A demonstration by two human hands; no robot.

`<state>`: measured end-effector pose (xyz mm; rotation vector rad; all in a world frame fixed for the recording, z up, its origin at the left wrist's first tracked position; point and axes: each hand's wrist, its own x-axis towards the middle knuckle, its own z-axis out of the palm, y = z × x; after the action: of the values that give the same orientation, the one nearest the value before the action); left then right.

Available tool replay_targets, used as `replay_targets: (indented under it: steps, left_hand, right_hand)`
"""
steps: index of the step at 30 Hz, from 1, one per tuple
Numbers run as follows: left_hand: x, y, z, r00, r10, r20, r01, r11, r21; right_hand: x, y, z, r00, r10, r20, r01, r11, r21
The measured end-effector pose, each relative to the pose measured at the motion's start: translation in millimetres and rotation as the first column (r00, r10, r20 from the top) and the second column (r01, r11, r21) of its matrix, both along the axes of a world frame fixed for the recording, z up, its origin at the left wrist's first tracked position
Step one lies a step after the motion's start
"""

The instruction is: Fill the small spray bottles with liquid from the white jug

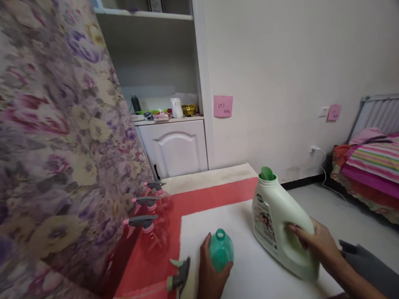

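Currently | green bottle (221, 253) clasped within left hand (211, 274) | pale jug (278, 232) clamped in right hand (320, 242)

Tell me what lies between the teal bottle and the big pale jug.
In the head view, white surface alone separates the jug from the teal bottle and left hand gripping it.

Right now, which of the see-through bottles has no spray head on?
The green bottle held in your left hand: its neck is bare, while the three bottles standing to its left wear grey-and-pink spray heads.
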<state>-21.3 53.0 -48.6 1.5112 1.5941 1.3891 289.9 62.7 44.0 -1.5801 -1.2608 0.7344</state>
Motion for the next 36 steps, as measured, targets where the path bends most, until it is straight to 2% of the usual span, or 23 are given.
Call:
replay_targets:
  steps: [7, 15, 21, 26, 31, 34, 36]
  left_hand:
    - [1, -1, -1.6, 0.999, 0.016, 0.028, -0.016, 1.0, 0.021]
    - [1, -5, 3.6, 0.998, 0.009, 0.07, -0.01, 1.0, 0.023]
    - [-1, -4, 4.0, 0.994, 0.006, 0.111, -0.01, 0.999, 0.032]
    - [-3, -5, 2.4, 0.994, -0.013, 0.111, 0.007, 0.999, 0.054]
    - [-4, -2, -1.7, 0.993, -0.021, 0.12, 0.01, 0.996, 0.087]
    - [-3, -1, -2.8, 0.992, -0.015, 0.126, 0.002, 0.995, 0.103]
    - [-3, -2, -2.0, 0.992, -0.025, 0.127, 0.011, 0.994, 0.11]
  right_hand:
    - [7, 1, 49.6, 0.977, 0.16, 0.138, -0.159, 0.987, -0.016]
    - [6, 0, 78.9, 0.885, 0.37, 0.282, -0.372, 0.927, -0.05]
    - [-5, 0, 106.9, 0.809, 0.463, 0.361, -0.465, 0.881, -0.088]
    - [-12, 2, 122.5, 0.681, 0.553, 0.48, -0.592, 0.801, -0.082]
    - [-15, 5, 132.6, 0.536, 0.643, 0.547, -0.637, 0.733, -0.237]
    - [-18, 5, 135.6, 0.498, 0.625, 0.602, -0.633, 0.736, -0.24]
    - [-19, 6, 134.5, 0.635, 0.453, 0.626, -0.546, 0.836, -0.052]
